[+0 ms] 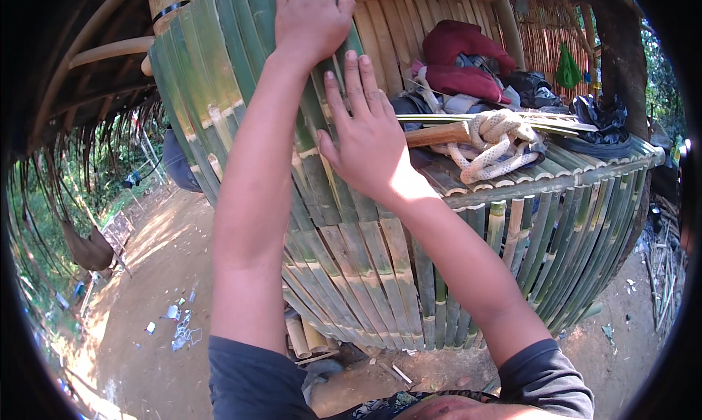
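Two open hands lie spread on a wall panel of green split bamboo.
The person's left hand [313, 17] is higher up, its fingertips cut off by the upper edge of the view; the right hand [365, 131] is lower and to the right, fingers straight and thumb out. The hands are apart but near each other, backs facing the camera, and neither is closed around anything; the palms are hidden. The bamboo panel [311, 178] is directly beneath them, its slats running lengthwise past both forearms. To the right, a knotted pale rope [497, 143] rests on a bamboo platform [563, 173], beside a short wooden piece [437, 135]. Maroon cloth [464, 47] and black plastic bags [603, 120] lie behind it.
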`<state>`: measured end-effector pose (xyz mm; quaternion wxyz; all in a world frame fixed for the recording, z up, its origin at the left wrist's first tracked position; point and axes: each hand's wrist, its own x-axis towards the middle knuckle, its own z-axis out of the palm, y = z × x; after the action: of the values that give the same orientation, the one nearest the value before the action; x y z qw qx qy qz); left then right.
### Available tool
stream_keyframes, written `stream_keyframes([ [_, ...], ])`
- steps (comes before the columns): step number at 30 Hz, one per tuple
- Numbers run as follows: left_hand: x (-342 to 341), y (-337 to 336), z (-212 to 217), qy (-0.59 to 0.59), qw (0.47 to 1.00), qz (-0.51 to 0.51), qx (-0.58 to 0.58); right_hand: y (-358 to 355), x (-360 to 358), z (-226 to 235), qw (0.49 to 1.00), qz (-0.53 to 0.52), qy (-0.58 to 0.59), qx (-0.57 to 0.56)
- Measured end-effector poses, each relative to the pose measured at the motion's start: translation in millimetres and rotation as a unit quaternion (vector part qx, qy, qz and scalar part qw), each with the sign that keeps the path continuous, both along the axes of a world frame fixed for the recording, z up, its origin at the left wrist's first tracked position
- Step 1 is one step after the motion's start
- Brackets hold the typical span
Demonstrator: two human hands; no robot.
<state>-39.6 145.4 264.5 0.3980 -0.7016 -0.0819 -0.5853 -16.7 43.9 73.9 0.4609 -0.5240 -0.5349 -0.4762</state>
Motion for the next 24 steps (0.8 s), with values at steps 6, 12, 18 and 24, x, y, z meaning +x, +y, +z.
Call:
stream_keyframes([
  [6,3.8,25.6,17.0,-0.038,0.988,-0.016,0.147,-44.3,9.4,-10.0,0.994,0.059,-0.015,-0.093],
  [12,8.8,44.0,19.2,0.008,0.994,-0.027,0.102,-172.1,85.3,-5.2,0.982,0.128,0.068,0.118],
  [18,7.6,45.0,22.5,0.03,0.991,-0.046,0.118,-314.6,304.8,12.3,0.939,-0.296,0.164,-0.064],
  [24,3.1,36.7,23.7,0.049,0.988,-0.048,0.142,-359.6,482.1,4.0,0.833,-0.4,0.137,-0.356],
])
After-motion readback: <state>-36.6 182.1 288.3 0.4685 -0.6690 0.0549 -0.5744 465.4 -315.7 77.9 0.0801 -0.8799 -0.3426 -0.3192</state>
